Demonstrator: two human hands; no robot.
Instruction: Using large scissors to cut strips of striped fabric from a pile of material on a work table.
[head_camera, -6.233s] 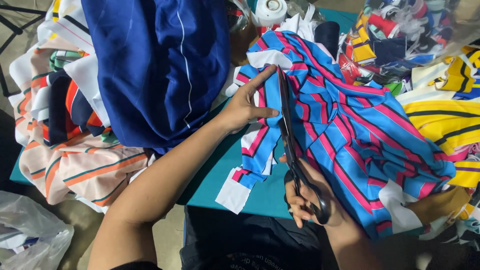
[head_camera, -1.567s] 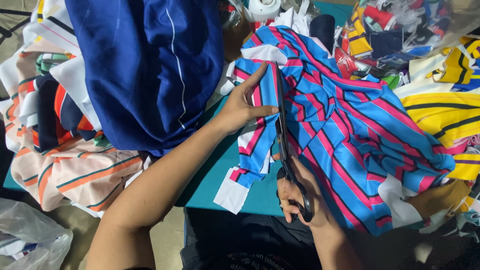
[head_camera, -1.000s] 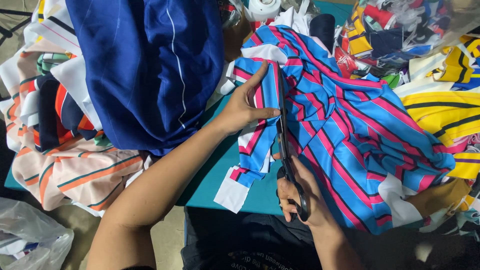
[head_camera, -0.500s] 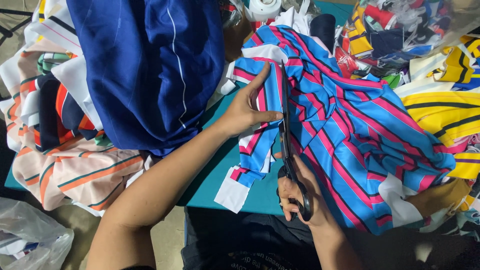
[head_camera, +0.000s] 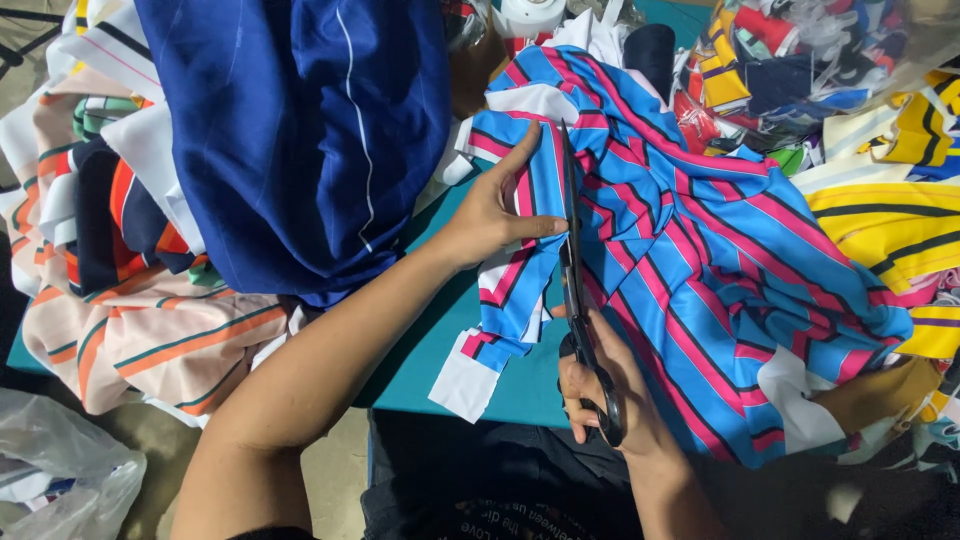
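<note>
Right hand (head_camera: 600, 385) low in the middle of the frame, grip closed around the handles of one pair of black scissors (head_camera: 575, 270). Blades almost shut, lying along the blue and pink striped cloth (head_camera: 700, 250) at centre right on the teal surface (head_camera: 430, 340). Left hand (head_camera: 490, 215) flat on the strip beside the blades, holding nothing, thumb very near the edge. Could nick the thumb. Could cut crooked if cloth slides. One dark blue cloth (head_camera: 300, 130), upper left. One striped peach pile (head_camera: 150, 320), left.
</note>
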